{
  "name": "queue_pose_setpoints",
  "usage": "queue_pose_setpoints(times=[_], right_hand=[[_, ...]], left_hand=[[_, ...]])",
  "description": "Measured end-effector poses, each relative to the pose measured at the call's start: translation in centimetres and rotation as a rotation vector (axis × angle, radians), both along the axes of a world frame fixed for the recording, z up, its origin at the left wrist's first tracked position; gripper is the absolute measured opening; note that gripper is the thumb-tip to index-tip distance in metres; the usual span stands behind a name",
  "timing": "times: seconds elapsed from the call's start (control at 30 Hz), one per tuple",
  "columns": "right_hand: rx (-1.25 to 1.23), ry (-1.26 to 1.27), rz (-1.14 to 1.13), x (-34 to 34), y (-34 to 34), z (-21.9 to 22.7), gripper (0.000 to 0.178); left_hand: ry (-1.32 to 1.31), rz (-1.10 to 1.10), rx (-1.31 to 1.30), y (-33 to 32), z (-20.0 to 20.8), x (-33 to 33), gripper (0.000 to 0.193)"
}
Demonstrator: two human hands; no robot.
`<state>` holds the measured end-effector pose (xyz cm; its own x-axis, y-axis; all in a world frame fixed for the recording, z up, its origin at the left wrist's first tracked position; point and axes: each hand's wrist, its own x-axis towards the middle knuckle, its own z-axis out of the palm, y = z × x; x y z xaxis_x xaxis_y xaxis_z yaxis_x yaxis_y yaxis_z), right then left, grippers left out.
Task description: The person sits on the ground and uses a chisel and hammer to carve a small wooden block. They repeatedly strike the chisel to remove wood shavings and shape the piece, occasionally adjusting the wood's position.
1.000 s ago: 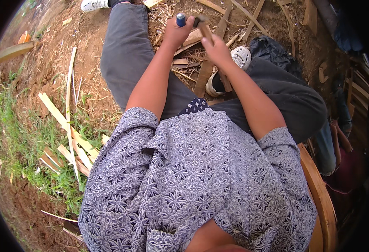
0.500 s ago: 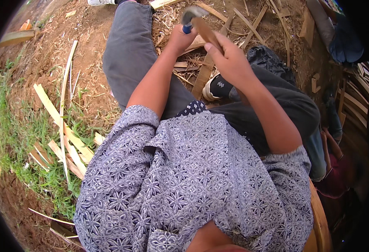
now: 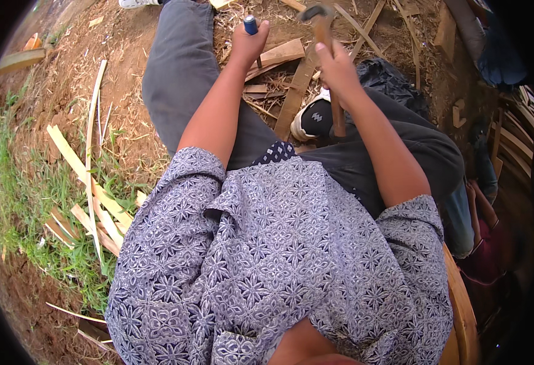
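My left hand [image 3: 249, 46] is closed round the blue handle of a chisel [image 3: 250, 25], held upright. Below the fist a short dark length of its shaft shows; I cannot make out its tip. Beside it lie pale pieces of wood [image 3: 282, 53]. To the right, my right hand [image 3: 339, 72] grips a hammer [image 3: 323, 29] by its wooden handle. The hammer's dark metal head is up at the far end, apart from the chisel, and the handle's lower end sticks out below the hand.
My legs [image 3: 179, 79] lie spread around the work, a shoe [image 3: 306, 121] close to the hammer. A long board [image 3: 291, 100] and a black plastic bag [image 3: 391, 79] lie between and beside them. Wood strips [image 3: 90, 176] rest on grass at left. Other people [image 3: 486, 243] sit at right.
The hammer has swung away from the chisel to the right, its handle now more upright. My left hand has shifted slightly left, still round the chisel.
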<state>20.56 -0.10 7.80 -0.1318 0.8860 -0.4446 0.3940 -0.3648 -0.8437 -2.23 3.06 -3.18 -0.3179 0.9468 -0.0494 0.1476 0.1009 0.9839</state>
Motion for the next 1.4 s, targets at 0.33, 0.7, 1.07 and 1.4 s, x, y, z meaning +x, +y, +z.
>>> queue_pose_setpoints(times=[0.33,0.7,1.07,1.4], right_hand=[[0.016,-0.284,0.29,0.1,-1.0,-10.7,0.041],[-0.021,-0.289,0.296,-0.3,-2.3,-9.1,0.04],[-0.059,-0.285,0.308,-0.4,-1.4,-10.8,0.039],[-0.193,-0.234,0.271,-0.8,-1.2,-7.1,0.036]], left_hand=[[0.124,-0.057,0.063,4.2,-2.5,-0.3,0.03],[0.288,0.413,-0.369,7.6,-2.3,-1.4,0.04],[-0.301,-0.144,0.098,0.9,5.2,-1.3,0.025],[0.018,-0.294,0.007,0.0,6.3,2.6,0.032]])
